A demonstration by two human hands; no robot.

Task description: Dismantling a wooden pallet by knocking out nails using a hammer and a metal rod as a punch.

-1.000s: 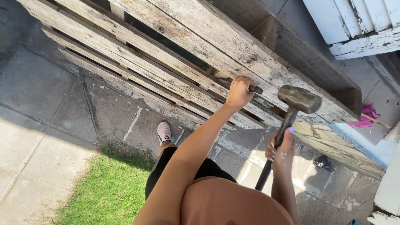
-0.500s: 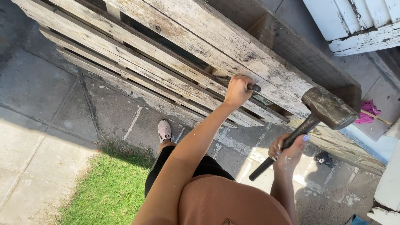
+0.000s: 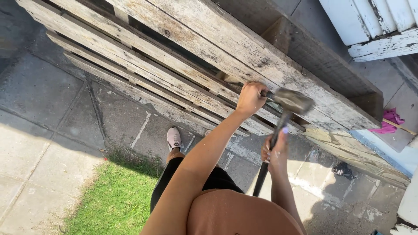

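Observation:
A weathered wooden pallet [image 3: 191, 43] stands tilted across the view. My left hand [image 3: 250, 98] is fisted around a short metal chisel-like tool [image 3: 266, 93] pressed against the pallet's slats; most of the tool is hidden in the fist. My right hand [image 3: 275, 150] grips the dark handle of a heavy club hammer [image 3: 294, 101]. The hammer's blurred steel head is right at the tool's outer end, beside my left fist.
Grey paving slabs [image 3: 39, 91] lie below, with a patch of grass [image 3: 113, 196] at the lower left. My shoe [image 3: 173, 138] stands near the pallet's lower edge. White painted boards [image 3: 374, 26], a pink cloth [image 3: 388, 121] and a pale blue board [image 3: 392, 152] are at the right.
The hammer swung out to the right and lower, then came back in; its head is now against the end of the tool in my left fist. My left hand stayed put.

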